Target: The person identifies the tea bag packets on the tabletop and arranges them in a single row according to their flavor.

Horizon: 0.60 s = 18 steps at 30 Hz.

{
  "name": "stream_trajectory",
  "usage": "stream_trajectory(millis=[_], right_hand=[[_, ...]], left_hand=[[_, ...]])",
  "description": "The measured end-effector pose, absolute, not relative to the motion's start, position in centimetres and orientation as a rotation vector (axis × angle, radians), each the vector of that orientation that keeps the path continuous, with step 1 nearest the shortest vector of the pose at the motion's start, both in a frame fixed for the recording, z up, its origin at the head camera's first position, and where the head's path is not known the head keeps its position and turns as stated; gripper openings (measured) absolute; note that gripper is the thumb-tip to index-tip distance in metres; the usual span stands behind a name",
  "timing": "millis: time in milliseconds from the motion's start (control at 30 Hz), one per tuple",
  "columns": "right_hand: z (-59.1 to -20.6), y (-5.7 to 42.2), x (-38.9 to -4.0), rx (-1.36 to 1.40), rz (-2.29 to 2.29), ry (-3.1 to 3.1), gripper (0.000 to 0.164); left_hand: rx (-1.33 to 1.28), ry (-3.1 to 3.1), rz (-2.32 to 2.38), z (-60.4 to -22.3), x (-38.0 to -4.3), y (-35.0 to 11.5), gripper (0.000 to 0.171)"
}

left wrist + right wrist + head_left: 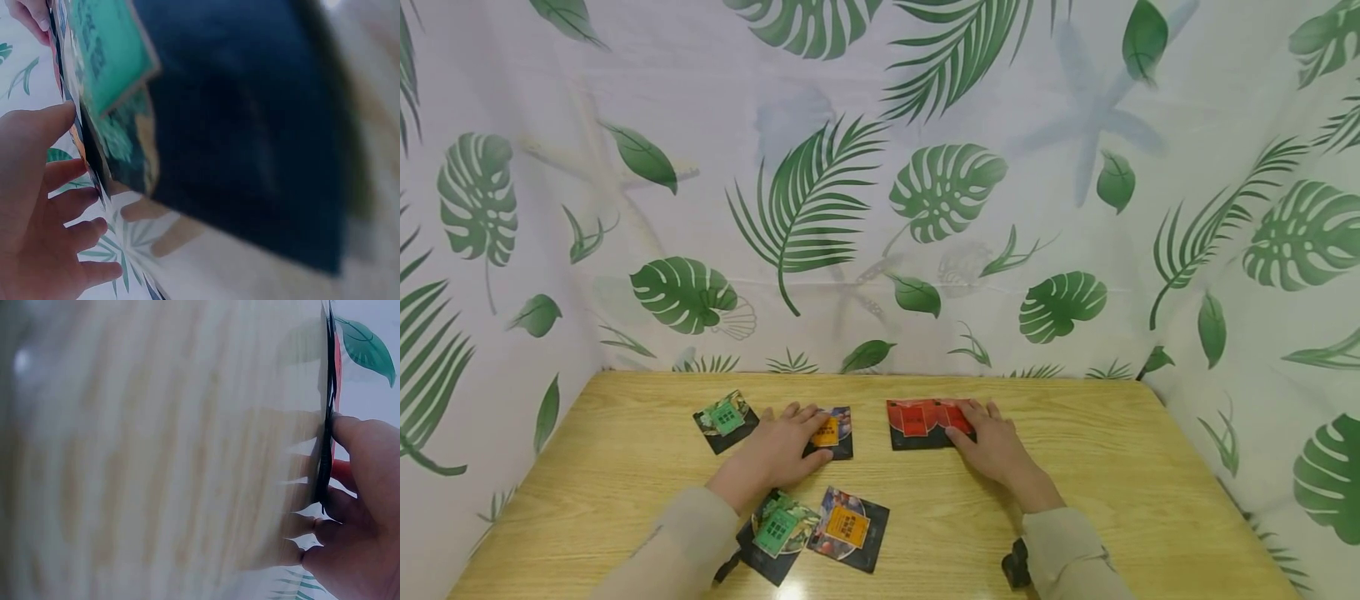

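Note:
My left hand (pixel 778 448) lies with spread fingers over an orange-labelled packet (pixel 842 433). Its left part is hidden under the hand. In the left wrist view, the thumb touches the edge of that packet. At the right, two overlapping red-labelled packets (pixel 913 423) lie side by side. My right hand (pixel 997 448) rests on their right end, thumb on the near part and fingers toward the far corner. Seen from the right wrist, the red packets (pixel 328 425) appear edge-on as a thin stack beside the thumb, with the fingertips down at the table.
A green-labelled packet (pixel 727 419) lies beyond the left hand. Nearer me, another green-labelled packet (pixel 775 533) touches a tilted orange-labelled packet (pixel 848 529). All are on a wooden table (pixel 1120 483), enclosed by a leaf-print cloth (pixel 850 333) at the back and sides.

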State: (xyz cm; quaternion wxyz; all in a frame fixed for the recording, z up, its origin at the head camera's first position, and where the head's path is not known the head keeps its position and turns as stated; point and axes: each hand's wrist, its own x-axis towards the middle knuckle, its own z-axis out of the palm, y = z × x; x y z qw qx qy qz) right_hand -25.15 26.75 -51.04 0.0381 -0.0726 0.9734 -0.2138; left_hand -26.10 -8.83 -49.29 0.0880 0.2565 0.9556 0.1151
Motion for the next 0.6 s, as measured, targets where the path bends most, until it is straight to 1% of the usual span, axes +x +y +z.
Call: stream_trajectory(millis=[600], right_hand=[[-51.1, 26.8, -25.0, -0.223, -0.651, 2.995, 0.063]], left_hand=[[0.802, 2.836, 0.297, -49.5, -26.6, -6.2, 0.068]])
